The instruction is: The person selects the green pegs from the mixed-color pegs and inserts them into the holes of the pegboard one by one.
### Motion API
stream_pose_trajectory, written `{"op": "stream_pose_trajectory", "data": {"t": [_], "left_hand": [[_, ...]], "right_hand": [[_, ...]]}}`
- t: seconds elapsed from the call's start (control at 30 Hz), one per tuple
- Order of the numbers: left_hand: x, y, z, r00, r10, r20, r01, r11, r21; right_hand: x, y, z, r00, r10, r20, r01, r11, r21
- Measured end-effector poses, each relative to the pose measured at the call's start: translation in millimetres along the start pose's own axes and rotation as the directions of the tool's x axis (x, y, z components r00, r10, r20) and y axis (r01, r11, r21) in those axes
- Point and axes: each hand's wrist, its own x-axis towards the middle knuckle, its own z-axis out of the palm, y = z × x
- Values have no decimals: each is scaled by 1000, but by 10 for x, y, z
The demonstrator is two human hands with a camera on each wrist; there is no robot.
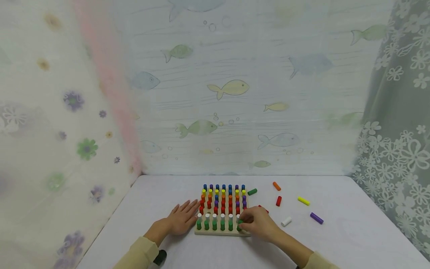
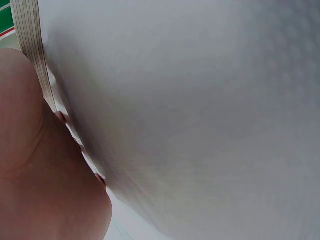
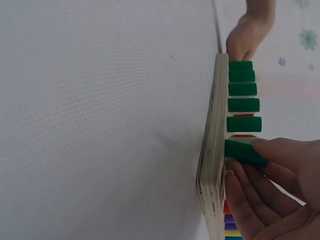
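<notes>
A wooden pegboard point(image 1: 221, 234) stands on the white table, filled with rows of coloured pegs. Along its front edge runs a row of green pegs, with white ones behind. At the front right corner my right hand point(image 1: 261, 224) pinches a green peg point(image 3: 244, 153) between thumb and fingers. That peg leans in the right wrist view, its lower end at the board's surface, while its neighbours stand straight. My left hand point(image 1: 183, 219) lies flat with fingers spread on the table, against the board's left side. The left wrist view shows part of that hand and the board's layered edge point(image 2: 31, 45).
Loose pegs lie right of the board: green point(image 1: 252, 191), orange point(image 1: 276, 186), red point(image 1: 279, 201), yellow point(image 1: 304, 201), purple point(image 1: 316, 218) and white point(image 1: 286, 221). Another red peg point(image 1: 264, 209) shows partly behind my right hand. A fish-patterned curtain point(image 1: 231, 112) hangs behind the table.
</notes>
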Motion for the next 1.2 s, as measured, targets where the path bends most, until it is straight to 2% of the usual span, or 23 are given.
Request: {"op": "stream_pose_trajectory", "data": {"t": [0.5,0.77,0.97,1.2], "left_hand": [[21,-48,70,1000,1,-8,-1,1000,6],[-33,13,23,1000,13,-9,-13,1000,-5],[-41,35,3,1000,11,-5,-11,1000,-6],[1,9,12,1000,11,-9,-11,1000,5]], "right_hand": [[14,15,59,999,40,25,-40,999,9],[-2,28,52,999,42,31,-43,999,20],[-58,-5,-40,999,27,37,-28,999,27],[-119,-19,-218,1000,11,16,-11,1000,-12]]}}
